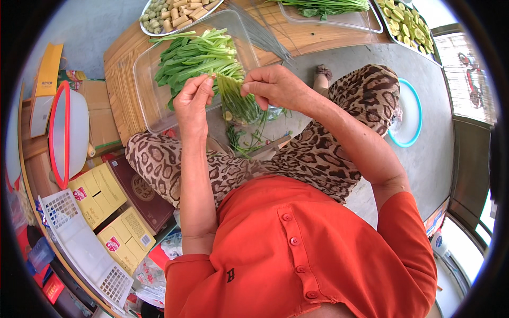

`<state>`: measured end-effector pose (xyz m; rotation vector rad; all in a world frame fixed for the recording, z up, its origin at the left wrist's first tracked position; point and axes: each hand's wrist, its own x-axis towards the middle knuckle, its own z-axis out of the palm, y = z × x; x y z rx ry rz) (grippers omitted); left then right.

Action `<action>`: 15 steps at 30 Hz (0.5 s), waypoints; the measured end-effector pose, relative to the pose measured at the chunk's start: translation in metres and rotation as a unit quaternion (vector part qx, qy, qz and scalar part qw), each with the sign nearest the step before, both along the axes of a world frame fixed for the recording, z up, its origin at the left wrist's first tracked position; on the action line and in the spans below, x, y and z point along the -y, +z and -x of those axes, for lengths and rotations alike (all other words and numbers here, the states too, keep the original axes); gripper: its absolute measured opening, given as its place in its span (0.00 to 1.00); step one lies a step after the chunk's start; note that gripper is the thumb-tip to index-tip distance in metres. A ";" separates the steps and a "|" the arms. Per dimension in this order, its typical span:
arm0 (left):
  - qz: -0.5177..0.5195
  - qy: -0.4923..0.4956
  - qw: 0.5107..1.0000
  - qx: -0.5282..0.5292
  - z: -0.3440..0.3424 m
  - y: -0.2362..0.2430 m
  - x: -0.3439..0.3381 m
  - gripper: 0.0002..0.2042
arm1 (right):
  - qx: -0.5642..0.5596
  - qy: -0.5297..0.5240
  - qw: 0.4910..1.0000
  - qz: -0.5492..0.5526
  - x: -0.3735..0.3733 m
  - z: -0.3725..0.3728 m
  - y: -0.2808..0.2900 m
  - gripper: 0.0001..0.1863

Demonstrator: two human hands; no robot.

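Note:
My left hand [194, 99] is closed in a pinch at the left end of a flat row of leafy green stems [231, 95]. At the right edge of the row, my right hand [275, 86] has its fingers curled and pinched on it. The stems hang side by side between my hands, above my lap; whatever thin thing joins them is too fine to make out. Just beyond, a clear plastic bin [140, 85] holds a heap of leafy greens [199, 59]. Thin grey sticks [263, 38] lie on the wooden table [121, 74] beside the bin.
A white bowl [145, 27] of tan cylinders and pale balls stands far left; a clear tray [366, 27] of long greens and a tray of vegetable slices [409, 27] far right. Loose green scraps [245, 139] lie below my hands. Boxes [126, 239] crowd my left; a blue-rimmed basin [420, 117] sits right.

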<state>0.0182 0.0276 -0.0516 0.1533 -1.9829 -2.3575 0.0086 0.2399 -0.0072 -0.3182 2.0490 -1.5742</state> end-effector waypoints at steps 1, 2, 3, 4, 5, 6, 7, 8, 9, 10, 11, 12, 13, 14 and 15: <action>0.009 -0.007 1.000 -0.012 0.000 -0.001 0.001 0.07 | 0.000 0.000 1.000 0.000 0.000 0.000 0.000 0.10; 0.016 -0.022 0.999 -0.022 0.000 -0.002 0.001 0.07 | -0.001 0.000 1.000 0.000 0.001 0.001 0.000 0.10; 0.023 -0.037 0.999 -0.033 0.000 -0.004 0.002 0.08 | 0.017 -0.002 1.000 0.016 0.000 0.001 -0.002 0.10; 0.028 -0.051 0.997 -0.044 0.001 -0.001 0.001 0.08 | 0.033 -0.003 0.999 0.030 -0.001 0.002 -0.001 0.10; 0.008 -0.073 0.997 -0.031 0.001 0.003 0.000 0.09 | 0.050 -0.004 0.998 0.044 -0.002 0.002 0.000 0.10; -0.012 -0.096 0.995 -0.019 0.002 0.006 -0.001 0.10 | 0.058 0.003 0.997 0.050 -0.005 0.002 0.003 0.11; -0.033 -0.118 0.992 -0.006 0.003 0.012 -0.003 0.10 | 0.067 0.011 0.996 0.056 -0.007 0.001 0.010 0.11; -0.037 -0.162 0.986 -0.002 0.004 0.017 -0.002 0.11 | 0.076 0.018 0.995 0.062 -0.008 0.001 0.017 0.11; -0.040 -0.205 0.978 0.002 0.006 0.022 0.000 0.12 | 0.074 0.027 0.995 0.063 -0.008 0.001 0.021 0.11; -0.044 -0.249 0.968 0.004 0.008 0.026 0.001 0.12 | 0.071 0.035 0.995 0.061 -0.007 0.001 0.026 0.11; -0.030 -0.255 0.966 -0.009 0.010 0.026 0.002 0.12 | 0.068 0.044 0.995 0.060 -0.007 0.001 0.031 0.11; -0.016 -0.262 0.965 -0.023 0.012 0.026 0.003 0.12 | 0.066 0.045 0.995 0.063 -0.007 0.001 0.036 0.11; -0.002 -0.268 0.963 -0.037 0.015 0.027 0.003 0.12 | 0.063 0.045 0.995 0.065 -0.006 0.001 0.041 0.11; -0.003 -0.263 0.964 -0.036 0.016 0.028 0.003 0.12 | 0.060 0.046 0.995 0.068 -0.006 0.001 0.046 0.11; -0.005 -0.258 0.965 -0.035 0.018 0.030 0.003 0.12 | 0.053 0.041 0.996 0.052 -0.006 0.001 0.053 0.11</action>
